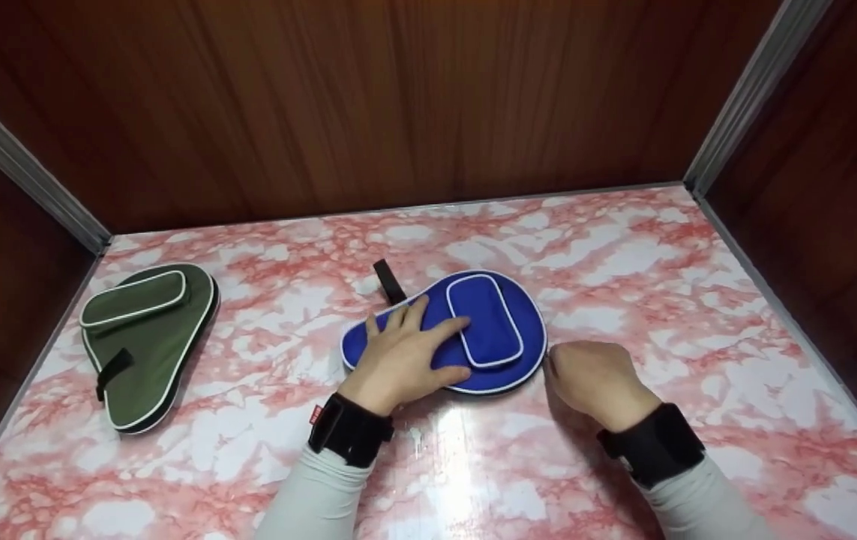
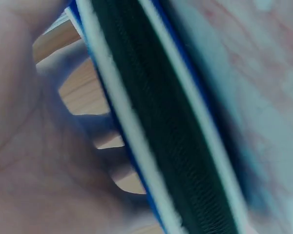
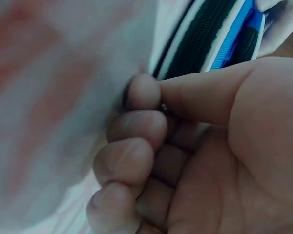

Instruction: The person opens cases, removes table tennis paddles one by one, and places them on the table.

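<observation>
A blue paddle-shaped zip case (image 1: pixel 428 341) with white piping lies flat in the middle of the table, its round end to the right and a raised pocket (image 1: pixel 486 322) on top. My left hand (image 1: pixel 397 360) rests on its narrower part, fingers spread and pressing down. Along the case's side runs a dark zipper (image 2: pixel 156 107), closed where the left wrist view shows it. At the round end, my right hand (image 1: pixel 597 379) has curled fingers, with thumb and forefinger pinching the zipper pull; only a small metal glint of it shows in the right wrist view.
A green case (image 1: pixel 147 364) of the same shape lies at the left, with its own pocket and a black strap (image 1: pixel 115 367). Another black strap (image 1: pixel 389 281) sticks out behind the blue case. Brown wood-grain panels (image 1: pixel 413 105) enclose the marbled table (image 1: pixel 278 450) at the back and sides.
</observation>
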Demonstrator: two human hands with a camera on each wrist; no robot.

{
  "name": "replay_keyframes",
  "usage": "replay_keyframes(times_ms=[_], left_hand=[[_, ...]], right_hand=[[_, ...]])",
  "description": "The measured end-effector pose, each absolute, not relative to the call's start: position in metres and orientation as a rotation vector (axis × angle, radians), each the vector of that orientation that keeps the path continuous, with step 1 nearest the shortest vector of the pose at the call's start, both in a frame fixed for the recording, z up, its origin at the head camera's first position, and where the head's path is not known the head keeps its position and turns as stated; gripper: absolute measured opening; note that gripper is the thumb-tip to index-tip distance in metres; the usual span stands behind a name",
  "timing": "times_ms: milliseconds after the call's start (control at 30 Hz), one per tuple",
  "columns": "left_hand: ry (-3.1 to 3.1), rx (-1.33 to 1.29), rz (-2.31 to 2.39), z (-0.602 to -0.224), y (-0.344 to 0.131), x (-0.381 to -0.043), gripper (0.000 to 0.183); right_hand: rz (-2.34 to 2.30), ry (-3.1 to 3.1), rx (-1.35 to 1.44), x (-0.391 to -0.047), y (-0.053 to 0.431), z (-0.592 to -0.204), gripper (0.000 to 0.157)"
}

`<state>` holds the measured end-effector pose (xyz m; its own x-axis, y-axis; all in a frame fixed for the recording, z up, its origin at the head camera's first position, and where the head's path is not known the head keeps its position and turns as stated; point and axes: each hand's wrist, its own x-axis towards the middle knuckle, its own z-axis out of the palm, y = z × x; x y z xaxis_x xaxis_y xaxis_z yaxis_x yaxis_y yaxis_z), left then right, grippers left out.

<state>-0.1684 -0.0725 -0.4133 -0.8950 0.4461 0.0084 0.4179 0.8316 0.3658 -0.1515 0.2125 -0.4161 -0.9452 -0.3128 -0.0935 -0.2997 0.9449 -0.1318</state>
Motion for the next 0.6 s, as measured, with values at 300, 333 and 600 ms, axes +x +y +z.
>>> replay_keyframes(times_ms=[300,333,600], left_hand=[[2.925,0.740,0.568,-0.412,-0.069,-0.165,0.070],[2.924,0.744,0.566,-0.412,-0.068,-0.165,0.070],[2.933,0.699,0.530,-0.412,-0.070,-0.165,0.071]], right_hand=[[-0.170,2.949,-0.307,-0.180,0.222,-0.413,0.029],[-0.176,2.952,-0.304,-0.180,0.222,-0.414,0.029],[-0.208,3.001,-0.391,-0.178,0.221,-0.420,0.033]])
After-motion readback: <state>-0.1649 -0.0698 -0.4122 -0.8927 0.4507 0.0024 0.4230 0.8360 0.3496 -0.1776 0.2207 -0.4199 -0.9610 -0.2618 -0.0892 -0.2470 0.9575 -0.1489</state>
